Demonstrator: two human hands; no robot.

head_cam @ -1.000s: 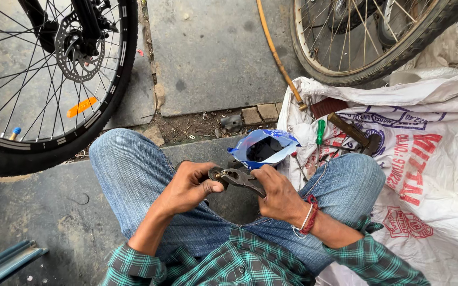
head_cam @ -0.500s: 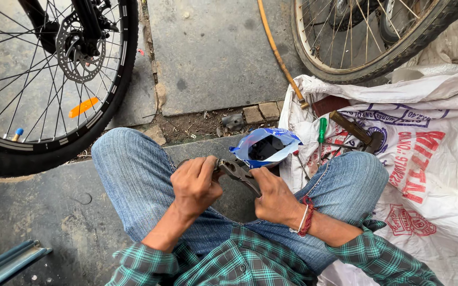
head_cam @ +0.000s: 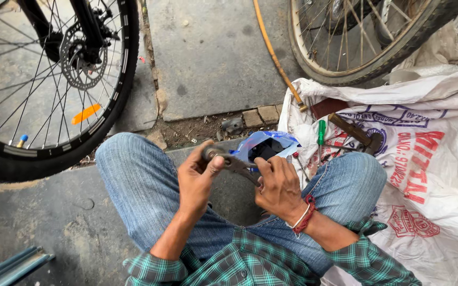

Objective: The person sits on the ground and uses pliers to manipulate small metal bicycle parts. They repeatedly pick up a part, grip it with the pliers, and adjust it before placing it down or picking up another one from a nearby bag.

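- Between the knees, over the jeans, both hands hold one greasy metal part [head_cam: 232, 161], a short dark arm-shaped piece; its exact kind is hard to tell.
- Left hand [head_cam: 197, 177] has a clenched grip, thumb and fingers pinching the part's left, rounded end.
- Right hand [head_cam: 278, 185], with a red thread at the wrist, is closed on the part's right end, fingers curled over it.
- Just beyond the hands lies a blue plastic bag [head_cam: 265, 145], open, with something dark inside.
- To the right, a white sack [head_cam: 430, 159] is spread on the ground, carrying a green-handled screwdriver [head_cam: 320, 132] and a wooden-handled hammer [head_cam: 353, 130], both untouched.
- Far left stands a bicycle wheel [head_cam: 54, 90] with a brake disc; another wheel [head_cam: 361, 37] is far right.
- Judging by this, the part is off the bike and under handling; nothing is refitted yet.
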